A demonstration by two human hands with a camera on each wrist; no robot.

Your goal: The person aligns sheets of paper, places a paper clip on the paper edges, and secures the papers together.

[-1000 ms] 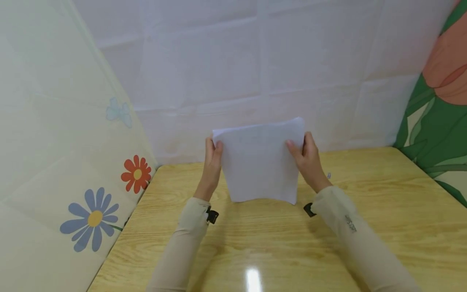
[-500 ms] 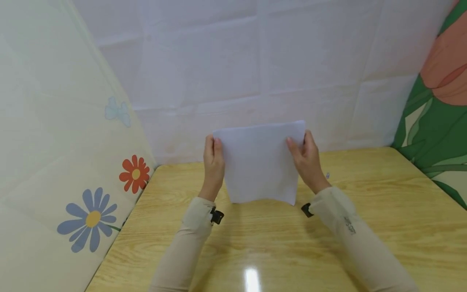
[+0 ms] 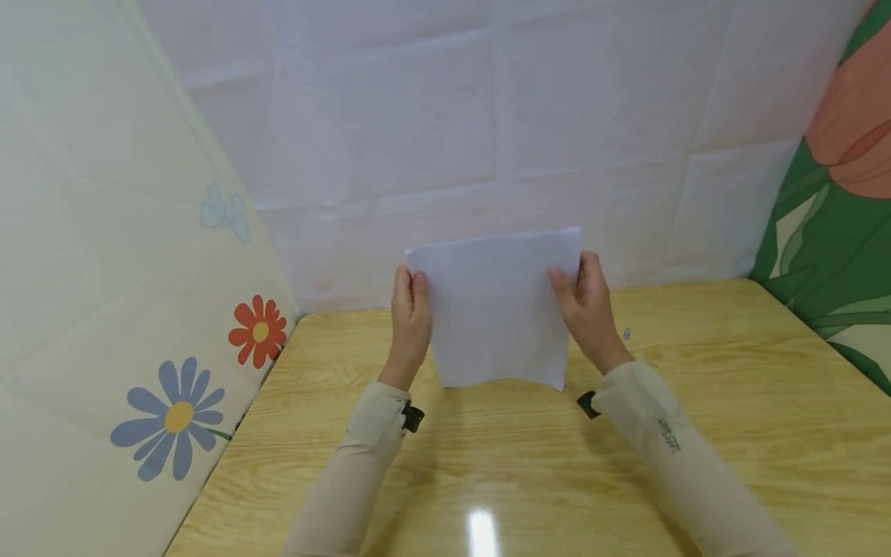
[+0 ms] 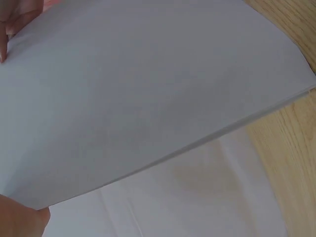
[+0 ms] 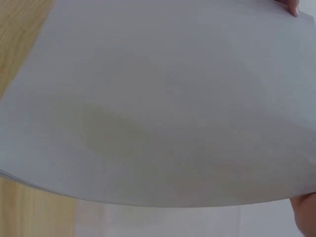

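A stack of white paper (image 3: 497,309) is held up over the table, tilted toward me, its lower edge bowed. My left hand (image 3: 411,321) grips its left edge near the top, thumb on the front face and fingers behind. On the opposite edge my right hand (image 3: 588,309) grips it the same way. In the left wrist view the paper (image 4: 148,89) shows a thick layered side edge. The right wrist view has the paper (image 5: 158,98) curving, with part of the right hand (image 5: 306,212) at its edge. The fingers behind the paper are mostly hidden.
The wood-grain table (image 3: 515,472) runs back to a creased white sheet (image 3: 390,116). A small pale object (image 3: 627,334) lies on the table beyond my right wrist. Flower-printed sheets stand at the left (image 3: 83,309) and right (image 3: 849,232).
Both hands keep hold of the paper, which stays in nearly the same place. Its top edge has flattened slightly, and my left hand and forearm have shifted a little to the right.
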